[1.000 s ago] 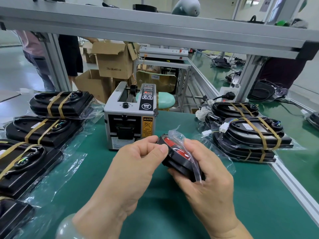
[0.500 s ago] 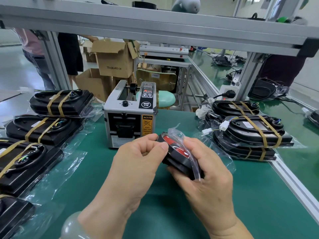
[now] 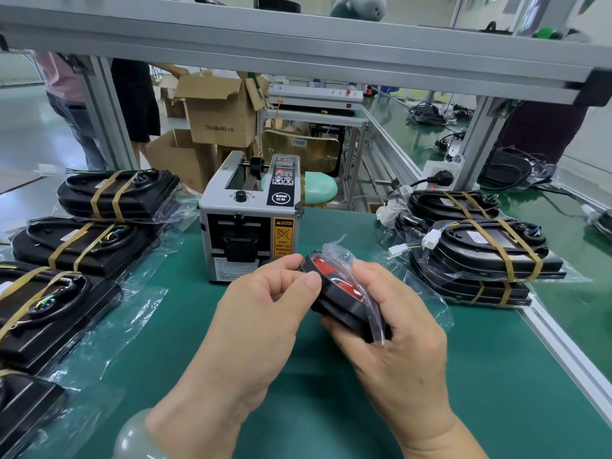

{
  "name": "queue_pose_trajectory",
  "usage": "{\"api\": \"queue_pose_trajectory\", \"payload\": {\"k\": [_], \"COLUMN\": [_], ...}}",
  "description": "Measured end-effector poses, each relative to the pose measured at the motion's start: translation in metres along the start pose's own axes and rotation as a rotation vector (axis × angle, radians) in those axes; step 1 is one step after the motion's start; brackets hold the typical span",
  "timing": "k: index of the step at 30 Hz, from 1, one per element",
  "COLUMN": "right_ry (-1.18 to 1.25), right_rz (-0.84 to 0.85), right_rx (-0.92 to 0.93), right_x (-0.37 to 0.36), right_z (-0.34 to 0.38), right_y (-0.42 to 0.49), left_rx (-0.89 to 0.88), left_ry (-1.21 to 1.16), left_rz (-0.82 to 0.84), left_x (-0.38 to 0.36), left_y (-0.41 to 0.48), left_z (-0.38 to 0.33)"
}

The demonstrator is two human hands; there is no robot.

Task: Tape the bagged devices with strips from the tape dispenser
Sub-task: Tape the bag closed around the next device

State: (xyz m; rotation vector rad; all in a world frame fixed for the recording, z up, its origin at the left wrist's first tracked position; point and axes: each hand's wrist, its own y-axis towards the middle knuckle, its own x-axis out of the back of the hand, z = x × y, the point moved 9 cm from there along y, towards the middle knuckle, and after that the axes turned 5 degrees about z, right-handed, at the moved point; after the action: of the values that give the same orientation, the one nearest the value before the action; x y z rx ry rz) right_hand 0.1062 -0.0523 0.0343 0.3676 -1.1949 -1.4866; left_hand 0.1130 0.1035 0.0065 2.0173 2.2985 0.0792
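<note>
- Bagged device [image 3: 341,293] sits at the centre of the frame, lifted off the green bench [image 3: 496,376] and held on edge between both hands, its red face turned toward the camera.
- Thumb and curled fingers of the left grip [image 3: 265,313] pinch its upper left rim. The right grip [image 3: 397,336] wraps round its lower right side, thumb lying on the clear plastic.
- Its long axis runs from upper left to lower right, from one grip to the other.
- The tape dispenser [image 3: 251,226] stands just above the hands in the frame with its outlet facing them. The left grip is nearer to it, so that hand looks the likelier one to let go and fetch a strip.
- Whether a strip waits at the dark outlet cannot be made out.
- The right fingers under the device and its far face are hidden. The crumpled bag mouth stands up, and it is unclear whether it is folded.
- Taped devices [image 3: 116,193] line the left edge, cut off at the lower left; a taped stack [image 3: 490,250] lies at the right.
</note>
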Motion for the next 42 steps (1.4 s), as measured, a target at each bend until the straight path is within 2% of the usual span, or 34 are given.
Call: {"api": "queue_pose_trajectory", "payload": {"k": [6,10,27,34,37,42], "right_ry": [-0.016,-0.018,-0.022,-0.035,-0.031,-0.026], "right_rz": [-0.010,-0.017,0.019,0.022,0.032,0.039], "right_rx": [0.004,0.007,-0.003,-0.014,-0.018,-0.015], "right_x": [0.001,0.001,0.000,-0.003,-0.004,-0.004], "right_z": [-0.001,-0.001,0.004,0.003,0.001,0.000], "right_y": [0.000,0.001,0.002,0.001,0.000,0.000], "left_rx": [0.024,0.001,-0.033,-0.052,-0.021,0.088], "left_ry": [-0.088,0.009,0.070,0.113,0.040,-0.264], "left_rz": [0.039,0.067,-0.020,-0.142,-0.188,-0.166], "left_x": [-0.002,-0.002,0.003,0.007,0.009,0.010], "left_y": [0.001,0.001,0.005,0.000,0.000,0.003], "left_z": [0.002,-0.004,-0.002,-0.003,0.003,0.021]}}
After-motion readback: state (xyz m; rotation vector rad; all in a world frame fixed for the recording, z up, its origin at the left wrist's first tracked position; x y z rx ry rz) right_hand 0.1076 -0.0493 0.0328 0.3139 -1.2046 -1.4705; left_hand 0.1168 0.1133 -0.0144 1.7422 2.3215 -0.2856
